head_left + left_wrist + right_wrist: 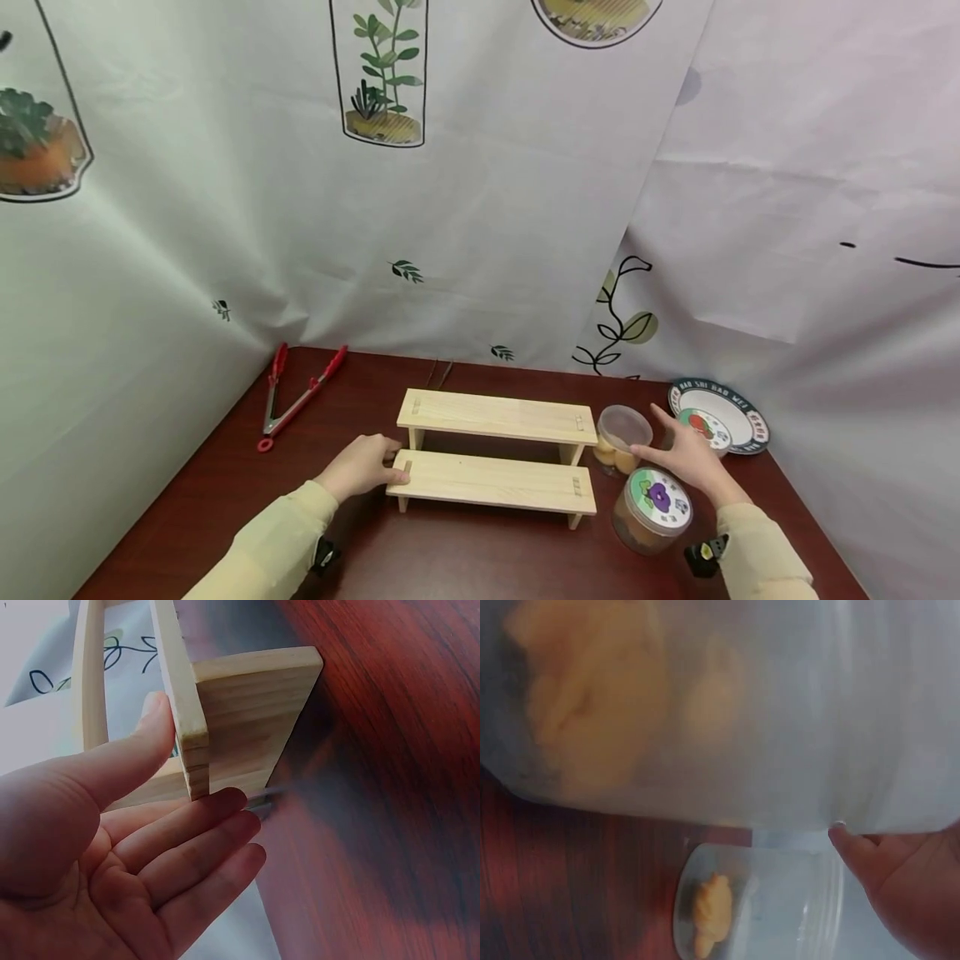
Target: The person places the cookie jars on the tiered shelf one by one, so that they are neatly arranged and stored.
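Note:
A two-tier wooden shelf (491, 482) stands mid-table. My left hand (363, 467) grips the left end of its lower board, with the thumb on the board's top face; the left wrist view shows the other fingers fairly straight by the board's end (196, 739). My right hand (692, 456) is spread, thumb and forefinger apart, beside a clear jar (622, 437) of yellowish pieces. The thumb is close to that jar's rim; whether it touches cannot be told. Nearer stands a lidded jar (651, 512) with a purple picture on its lid. A large jar wall (705, 712) fills most of the right wrist view.
Red-handled tongs (292, 404) lie spread at the back left. At the back right, a rimmed plate (753, 417) is behind another jar with a red-pictured lid (705, 429). A thin metal item (444, 375) shows behind the shelf. Printed sheeting (487, 250) encloses the table.

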The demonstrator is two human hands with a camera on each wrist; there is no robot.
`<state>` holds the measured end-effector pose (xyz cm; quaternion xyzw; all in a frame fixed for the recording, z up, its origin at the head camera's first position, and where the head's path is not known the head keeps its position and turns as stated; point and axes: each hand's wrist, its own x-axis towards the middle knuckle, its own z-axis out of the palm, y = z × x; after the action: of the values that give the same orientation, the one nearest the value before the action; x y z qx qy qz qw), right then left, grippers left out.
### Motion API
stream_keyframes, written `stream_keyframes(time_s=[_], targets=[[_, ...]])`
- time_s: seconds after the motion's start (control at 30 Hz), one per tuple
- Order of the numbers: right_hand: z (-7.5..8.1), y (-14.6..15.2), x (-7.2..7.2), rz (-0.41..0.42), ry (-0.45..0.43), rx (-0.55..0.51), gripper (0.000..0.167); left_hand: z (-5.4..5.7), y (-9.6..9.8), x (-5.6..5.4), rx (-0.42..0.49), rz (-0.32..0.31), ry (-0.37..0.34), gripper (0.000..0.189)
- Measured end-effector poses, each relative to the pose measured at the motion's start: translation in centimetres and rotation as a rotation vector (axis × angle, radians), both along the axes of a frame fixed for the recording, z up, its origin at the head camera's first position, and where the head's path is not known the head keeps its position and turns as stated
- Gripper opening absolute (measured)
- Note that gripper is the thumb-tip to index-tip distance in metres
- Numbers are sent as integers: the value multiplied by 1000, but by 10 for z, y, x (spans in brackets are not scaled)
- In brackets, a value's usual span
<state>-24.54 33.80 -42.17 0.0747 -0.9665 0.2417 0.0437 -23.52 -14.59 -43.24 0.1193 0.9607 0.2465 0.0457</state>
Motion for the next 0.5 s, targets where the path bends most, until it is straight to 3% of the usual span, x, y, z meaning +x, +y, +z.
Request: stream_keyframes(time_s=[0.5], targets=[[-17, 1, -14, 33, -17, -5, 99, 1, 4, -2, 1, 42, -10, 28]])
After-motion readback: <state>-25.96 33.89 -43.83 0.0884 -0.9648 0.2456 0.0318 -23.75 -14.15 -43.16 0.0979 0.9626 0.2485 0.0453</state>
